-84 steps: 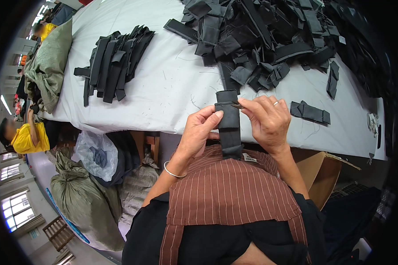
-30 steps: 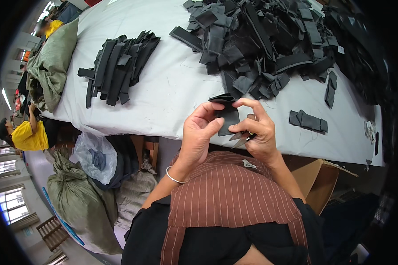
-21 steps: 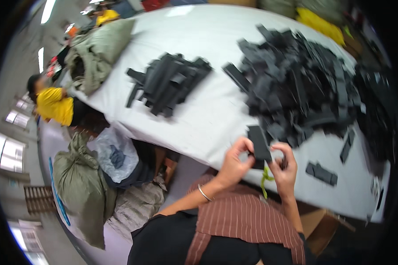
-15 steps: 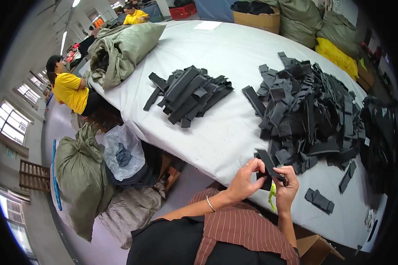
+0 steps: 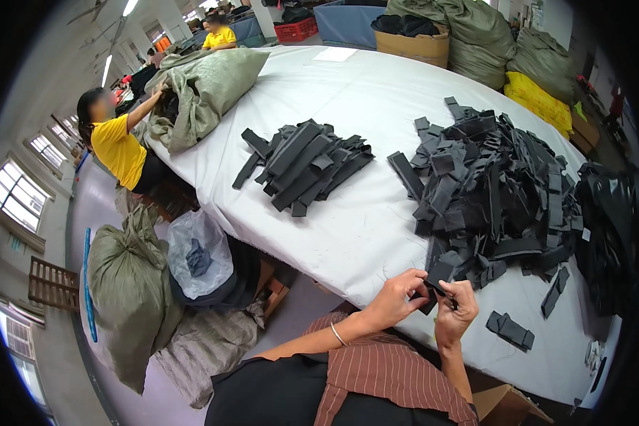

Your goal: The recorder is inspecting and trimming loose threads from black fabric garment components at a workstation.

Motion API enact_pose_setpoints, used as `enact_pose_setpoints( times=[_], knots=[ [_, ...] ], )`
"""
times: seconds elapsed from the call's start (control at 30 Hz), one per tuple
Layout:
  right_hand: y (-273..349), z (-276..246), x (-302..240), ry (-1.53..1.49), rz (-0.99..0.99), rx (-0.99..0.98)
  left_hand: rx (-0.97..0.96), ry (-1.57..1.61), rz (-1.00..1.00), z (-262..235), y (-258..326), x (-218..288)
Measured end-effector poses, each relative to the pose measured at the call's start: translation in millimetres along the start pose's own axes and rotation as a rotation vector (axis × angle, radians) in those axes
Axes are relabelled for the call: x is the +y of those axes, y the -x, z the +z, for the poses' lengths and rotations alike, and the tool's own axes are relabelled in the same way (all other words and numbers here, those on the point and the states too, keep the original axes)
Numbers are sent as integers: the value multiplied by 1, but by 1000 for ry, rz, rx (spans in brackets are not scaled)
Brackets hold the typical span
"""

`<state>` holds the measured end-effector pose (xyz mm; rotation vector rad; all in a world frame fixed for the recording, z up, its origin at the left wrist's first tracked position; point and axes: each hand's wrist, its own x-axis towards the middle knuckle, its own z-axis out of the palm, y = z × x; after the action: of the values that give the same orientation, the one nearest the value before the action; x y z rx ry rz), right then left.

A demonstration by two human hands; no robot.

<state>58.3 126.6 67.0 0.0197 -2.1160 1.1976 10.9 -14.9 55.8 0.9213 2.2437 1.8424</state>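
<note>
At the near edge of the white-covered table, my left hand (image 5: 396, 301) pinches a dark grey fabric strip (image 5: 441, 271). My right hand (image 5: 456, 312) closes on the same strip from the other side. A small dark tool shows between the right fingers, its kind mostly hidden. Just beyond my hands rises a large heap of dark strips (image 5: 497, 188). A smaller, neater pile of strips (image 5: 309, 162) lies farther left. To the right of my hands are a folded strip (image 5: 510, 331) and a single loose strip (image 5: 555, 292).
A grey-green sack (image 5: 216, 89) lies on the table's far left, with a person in yellow (image 5: 119, 153) reaching into it. On the floor at left stand a tied sack (image 5: 124, 298) and a plastic-lined container (image 5: 209, 266). Black garments (image 5: 607, 234) hang at the right edge.
My hands have drawn closer together on the strip, and the yellow-green tie below them is now hidden. At far left, the person in yellow has raised an arm to the sack.
</note>
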Motion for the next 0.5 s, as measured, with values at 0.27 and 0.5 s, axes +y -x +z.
enact_pose_setpoints(
  times=[0.27,0.5],
  knots=[
    [1,-2,0,-9,69,5,70,5,35,2,5,4],
    [2,0,-2,-22,89,2,139,45,-53,3,5,1]
  ],
)
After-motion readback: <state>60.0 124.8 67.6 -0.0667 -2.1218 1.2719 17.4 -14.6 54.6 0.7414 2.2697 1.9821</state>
